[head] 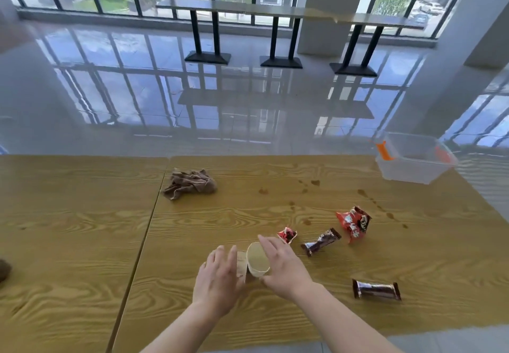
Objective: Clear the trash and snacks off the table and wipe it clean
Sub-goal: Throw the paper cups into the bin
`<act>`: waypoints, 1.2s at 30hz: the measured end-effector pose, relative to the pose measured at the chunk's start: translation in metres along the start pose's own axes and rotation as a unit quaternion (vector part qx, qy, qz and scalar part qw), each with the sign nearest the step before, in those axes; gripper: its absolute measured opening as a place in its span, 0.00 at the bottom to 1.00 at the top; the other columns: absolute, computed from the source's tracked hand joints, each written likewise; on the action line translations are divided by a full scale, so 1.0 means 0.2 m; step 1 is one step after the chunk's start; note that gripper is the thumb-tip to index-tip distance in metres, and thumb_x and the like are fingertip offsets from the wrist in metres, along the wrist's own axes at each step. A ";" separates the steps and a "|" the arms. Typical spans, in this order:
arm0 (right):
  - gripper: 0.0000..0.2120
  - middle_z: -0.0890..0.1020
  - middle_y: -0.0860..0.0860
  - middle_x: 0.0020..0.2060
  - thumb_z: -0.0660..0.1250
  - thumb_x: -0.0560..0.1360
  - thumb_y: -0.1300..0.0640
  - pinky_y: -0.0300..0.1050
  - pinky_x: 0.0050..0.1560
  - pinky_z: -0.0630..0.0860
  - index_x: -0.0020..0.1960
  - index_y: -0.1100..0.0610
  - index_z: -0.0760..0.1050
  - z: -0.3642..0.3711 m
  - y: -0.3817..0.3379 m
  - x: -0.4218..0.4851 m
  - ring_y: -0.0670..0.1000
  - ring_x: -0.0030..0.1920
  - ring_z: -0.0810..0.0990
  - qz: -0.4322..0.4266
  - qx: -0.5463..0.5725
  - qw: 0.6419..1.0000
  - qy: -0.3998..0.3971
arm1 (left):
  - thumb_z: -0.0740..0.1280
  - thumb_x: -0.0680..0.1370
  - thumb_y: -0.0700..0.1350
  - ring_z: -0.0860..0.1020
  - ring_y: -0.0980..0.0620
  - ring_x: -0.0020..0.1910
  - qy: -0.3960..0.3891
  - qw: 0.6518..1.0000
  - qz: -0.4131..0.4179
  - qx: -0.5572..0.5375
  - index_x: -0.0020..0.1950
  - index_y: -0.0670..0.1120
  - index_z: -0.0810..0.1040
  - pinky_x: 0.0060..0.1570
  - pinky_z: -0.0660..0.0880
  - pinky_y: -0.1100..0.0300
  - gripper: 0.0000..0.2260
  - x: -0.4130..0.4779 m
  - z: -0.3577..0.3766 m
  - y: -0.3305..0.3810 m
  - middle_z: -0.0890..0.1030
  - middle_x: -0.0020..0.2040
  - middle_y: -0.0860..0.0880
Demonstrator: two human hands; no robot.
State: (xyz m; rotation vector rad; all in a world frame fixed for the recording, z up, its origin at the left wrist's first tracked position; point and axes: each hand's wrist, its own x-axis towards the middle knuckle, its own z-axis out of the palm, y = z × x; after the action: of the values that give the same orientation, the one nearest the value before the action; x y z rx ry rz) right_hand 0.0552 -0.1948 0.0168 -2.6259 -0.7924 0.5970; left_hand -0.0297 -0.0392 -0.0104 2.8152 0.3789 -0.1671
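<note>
On the wooden table point(275, 319) a paper cup point(257, 259) lies tipped over, its mouth facing me. My right hand point(281, 266) grips it from the right. My left hand point(220, 275) holds a second paper cup point(241, 266) just left of the first. To the right lie a small red wrapper point(287, 234), a dark snack bar point(321, 241), an orange-red snack bag point(354, 223) and another dark snack bar point(376, 290). A crumpled brown cloth point(190, 183) sits farther back. Brown spill spots point(314, 183) dot the wood.
A clear plastic bin point(413, 159) with orange latches stands at the table's far right corner. A seam point(146, 231) divides two tabletops. A dark object point(4, 270) shows at the left edge. Beyond lie glossy floor and a bar counter point(275, 11) by windows.
</note>
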 end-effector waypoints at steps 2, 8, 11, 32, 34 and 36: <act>0.43 0.52 0.50 0.79 0.69 0.75 0.55 0.47 0.76 0.53 0.80 0.47 0.44 0.05 -0.01 0.06 0.54 0.78 0.51 -0.001 -0.010 1.000 -0.023 | 0.62 0.78 0.58 0.64 0.44 0.72 -0.028 0.999 -0.028 -0.016 0.79 0.48 0.54 0.64 0.69 0.52 0.33 0.04 0.03 0.00 0.62 0.76 0.42; 0.41 0.56 0.51 0.76 0.68 0.75 0.57 0.47 0.74 0.58 0.79 0.48 0.48 0.14 0.04 0.19 0.56 0.74 0.58 0.005 -0.020 0.999 -0.040 | 0.66 0.75 0.59 0.65 0.46 0.69 -0.076 0.994 -0.074 -0.036 0.79 0.49 0.52 0.64 0.69 0.54 0.38 0.14 0.12 0.00 0.62 0.74 0.45; 0.37 0.62 0.51 0.72 0.68 0.73 0.58 0.45 0.72 0.62 0.77 0.50 0.53 0.14 0.07 0.20 0.55 0.71 0.63 0.000 -0.007 1.000 -0.020 | 0.69 0.74 0.59 0.67 0.47 0.67 -0.075 0.994 -0.068 -0.027 0.78 0.48 0.52 0.63 0.69 0.55 0.39 0.19 0.14 0.02 0.66 0.71 0.46; 0.35 0.67 0.52 0.65 0.69 0.73 0.54 0.45 0.64 0.69 0.76 0.51 0.57 -0.05 0.20 -0.05 0.55 0.65 0.70 0.091 0.040 0.989 0.105 | 0.65 0.68 0.46 0.70 0.46 0.55 -0.002 0.998 0.057 -0.040 0.72 0.49 0.64 0.48 0.73 0.56 0.32 0.27 -0.04 0.19 0.70 0.58 0.46; 0.35 0.68 0.52 0.64 0.69 0.73 0.53 0.46 0.63 0.70 0.76 0.52 0.57 -0.06 0.21 -0.11 0.55 0.64 0.71 0.110 0.045 0.985 0.124 | 0.65 0.68 0.47 0.69 0.46 0.55 0.003 0.996 0.082 -0.038 0.73 0.49 0.63 0.50 0.73 0.56 0.32 0.26 -0.05 0.23 0.70 0.59 0.46; 0.35 0.68 0.52 0.63 0.70 0.73 0.52 0.46 0.60 0.71 0.76 0.52 0.57 -0.07 0.23 -0.18 0.54 0.63 0.71 0.129 0.048 0.980 0.142 | 0.65 0.68 0.47 0.70 0.45 0.55 0.009 0.993 0.108 -0.041 0.73 0.49 0.63 0.51 0.73 0.55 0.32 0.26 -0.06 0.27 0.70 0.60 0.46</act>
State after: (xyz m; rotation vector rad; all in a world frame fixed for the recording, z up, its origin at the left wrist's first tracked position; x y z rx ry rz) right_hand 0.0545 -0.2555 0.0197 -2.6600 -0.3311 0.3033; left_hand 0.0351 -0.0734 0.0082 2.7533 0.0818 -0.0767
